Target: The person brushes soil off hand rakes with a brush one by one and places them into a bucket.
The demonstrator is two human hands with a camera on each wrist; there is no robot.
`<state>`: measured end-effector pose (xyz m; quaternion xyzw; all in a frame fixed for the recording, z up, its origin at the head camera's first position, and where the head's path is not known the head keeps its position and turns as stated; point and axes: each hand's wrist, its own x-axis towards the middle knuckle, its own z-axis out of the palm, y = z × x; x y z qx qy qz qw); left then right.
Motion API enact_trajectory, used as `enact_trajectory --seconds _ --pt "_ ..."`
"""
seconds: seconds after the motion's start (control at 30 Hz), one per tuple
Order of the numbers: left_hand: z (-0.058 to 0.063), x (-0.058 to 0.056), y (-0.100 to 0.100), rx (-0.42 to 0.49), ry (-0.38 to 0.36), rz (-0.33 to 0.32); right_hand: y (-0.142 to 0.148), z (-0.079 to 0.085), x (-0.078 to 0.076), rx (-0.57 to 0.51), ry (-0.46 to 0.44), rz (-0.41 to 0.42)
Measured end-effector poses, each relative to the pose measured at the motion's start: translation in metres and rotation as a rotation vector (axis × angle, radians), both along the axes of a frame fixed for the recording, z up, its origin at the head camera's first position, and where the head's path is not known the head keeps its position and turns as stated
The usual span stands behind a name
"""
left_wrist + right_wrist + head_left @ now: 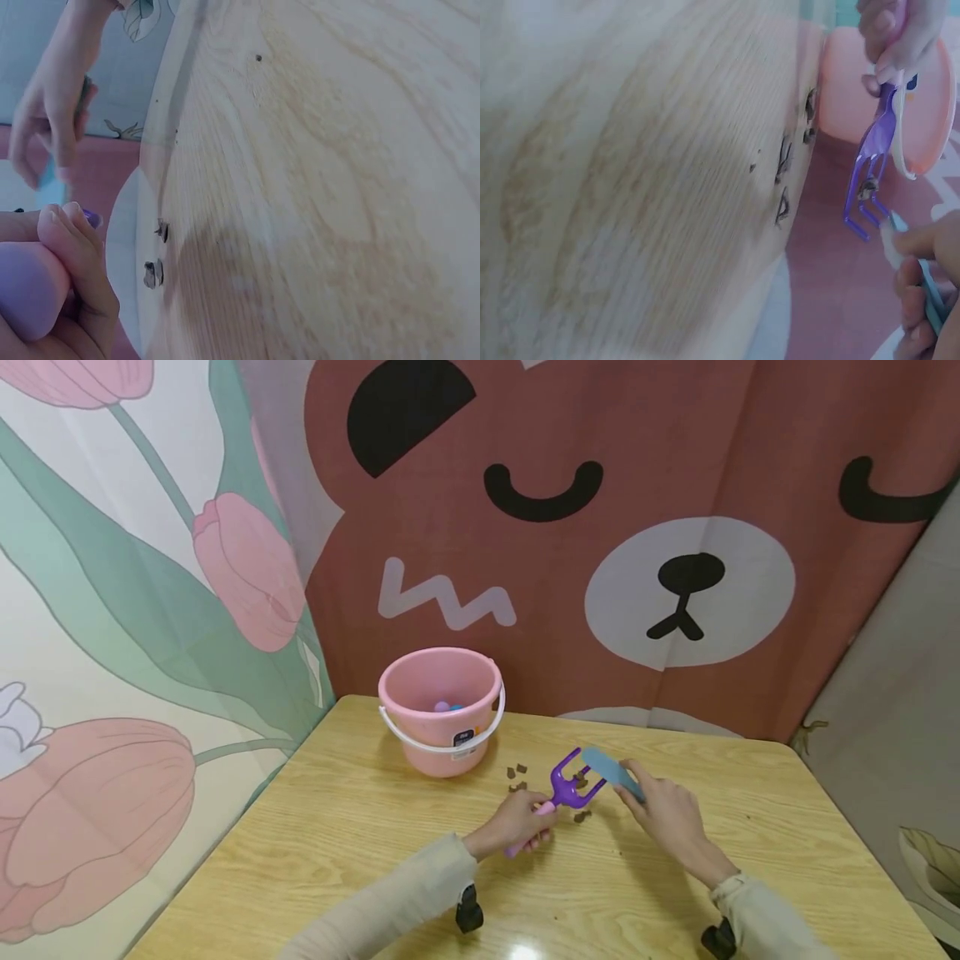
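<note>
My left hand (517, 822) grips the pink handle of a purple toy hand fork (567, 789), its prongs raised over the table and pointing away to the right. A brown bit (868, 187) shows at the prongs in the right wrist view. My right hand (672, 818) pinches a flat light-blue piece with a rounded end (611, 770); its kind I cannot tell. That end overlaps the prong tips in the head view and sits right by them in the right wrist view. Below the fork, a few brown bits (582, 817) lie on the table.
A pink bucket (442, 735) with a white handle stands at the back left, with small purple and blue things inside. More brown bits (517, 772) lie just right of it. Behind the wooden table (300, 860) hangs a bear-print curtain (555, 577).
</note>
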<state>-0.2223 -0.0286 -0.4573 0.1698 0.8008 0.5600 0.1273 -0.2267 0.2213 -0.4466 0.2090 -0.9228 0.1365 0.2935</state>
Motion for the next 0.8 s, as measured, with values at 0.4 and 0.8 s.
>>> enact_trajectory --seconds 0.4,0.8 --pt "0.001 -0.003 0.001 -0.008 0.010 -0.013 -0.005 -0.002 0.004 0.009 -0.065 0.070" --pt "-0.003 -0.002 -0.001 -0.016 -0.001 -0.011 0.009 0.001 0.000 0.006 0.103 -0.018"
